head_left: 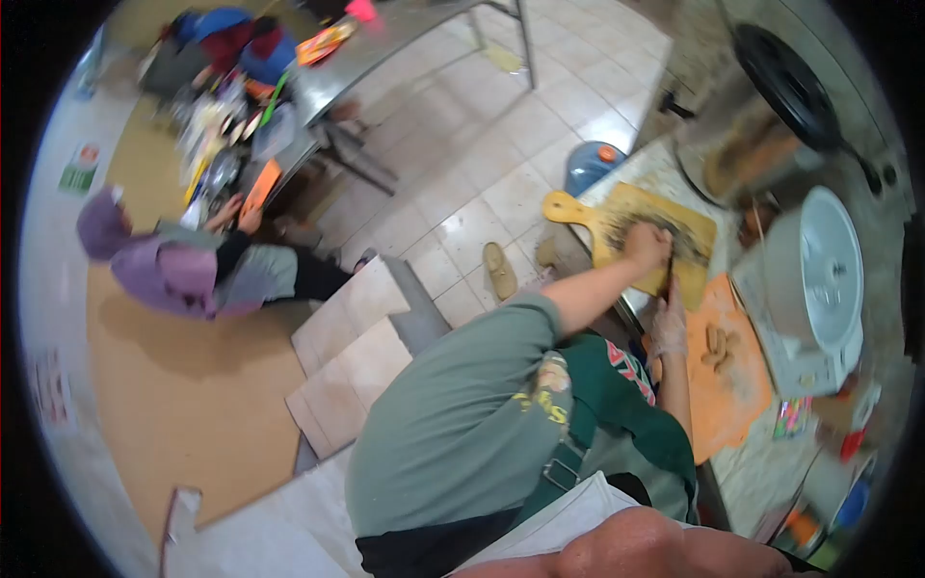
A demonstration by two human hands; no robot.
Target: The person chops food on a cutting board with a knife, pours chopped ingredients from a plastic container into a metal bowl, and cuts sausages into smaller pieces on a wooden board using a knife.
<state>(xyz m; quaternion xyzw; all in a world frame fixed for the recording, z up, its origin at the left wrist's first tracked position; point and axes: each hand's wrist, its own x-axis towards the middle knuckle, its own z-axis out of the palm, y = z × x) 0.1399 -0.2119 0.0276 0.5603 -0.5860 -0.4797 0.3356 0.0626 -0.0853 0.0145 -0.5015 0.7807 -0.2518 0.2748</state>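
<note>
A yellow cutting board (612,252) with a handle lies on the counter, its middle covered with dark bits. My left hand (647,245) is bare and closed, pressed down over the dark bits; what its fingers hold is hidden. My right hand (667,326), in a clear plastic glove, grips what looks like a knife (672,276), its thin dark edge reaching up beside the left fingers. Close to my right wrist, an orange cutting board (723,414) carries several brown finger-shaped pieces (719,347).
A white bowl (809,270) rests on a white scale (771,332) right of the boards. Behind it stands a large lidded container (761,125). A blue water jug (593,169) is beyond the counter. Another person (183,260) works at a cluttered table (376,48) on the left.
</note>
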